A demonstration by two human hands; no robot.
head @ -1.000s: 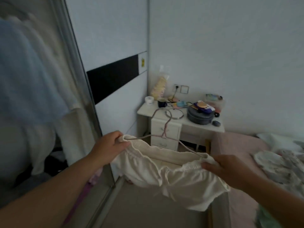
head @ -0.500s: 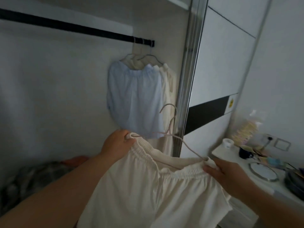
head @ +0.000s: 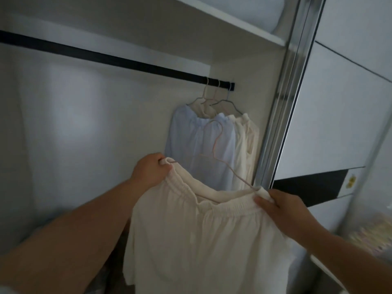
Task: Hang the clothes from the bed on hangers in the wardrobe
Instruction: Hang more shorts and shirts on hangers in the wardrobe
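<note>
Cream shorts (head: 201,234) with an elastic waistband hang stretched over a thin pink hanger (head: 220,145), whose hook points up. My left hand (head: 150,170) grips the left end of the waistband and hanger. My right hand (head: 282,206) pinches the right end. The hanger's hook sits below the black wardrobe rail (head: 118,60). On the rail's right end hang light blue shorts (head: 197,145) and a cream garment (head: 246,145), each on a hanger.
A white shelf (head: 233,22) runs above the rail. The metal sliding door frame (head: 282,102) stands just right of the hung clothes. Dark items lie low in the wardrobe under my left arm. A blurred object sits at the lower right edge.
The view has swung from the bedside table to the inside of the wardrobe. Both hands have carried the shorts on the hanger up toward the rail.
</note>
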